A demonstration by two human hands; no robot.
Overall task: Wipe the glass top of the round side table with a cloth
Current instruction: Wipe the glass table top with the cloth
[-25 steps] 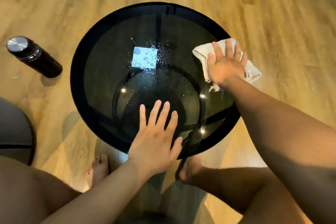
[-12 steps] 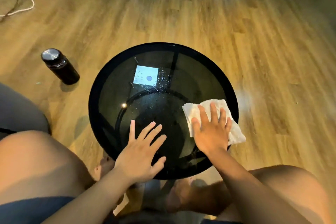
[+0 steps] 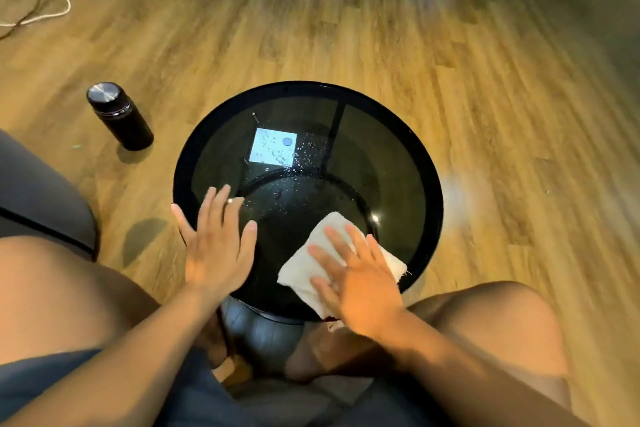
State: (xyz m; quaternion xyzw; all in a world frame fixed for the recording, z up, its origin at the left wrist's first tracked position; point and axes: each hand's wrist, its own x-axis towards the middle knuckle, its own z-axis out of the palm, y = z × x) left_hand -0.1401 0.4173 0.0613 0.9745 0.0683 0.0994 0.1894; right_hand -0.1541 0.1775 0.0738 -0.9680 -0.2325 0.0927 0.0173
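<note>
Now the right hand presses a white cloth flat on the glass top.

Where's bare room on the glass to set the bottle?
Bare: right side of the glass top, between cloth and rim. Water droplets dot the middle and far centre. Crowded: the near edge, with the left hand and the right hand on the cloth.

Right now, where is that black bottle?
In the head view, the black bottle sits on the wood floor at left, apart from the round side table.
</note>
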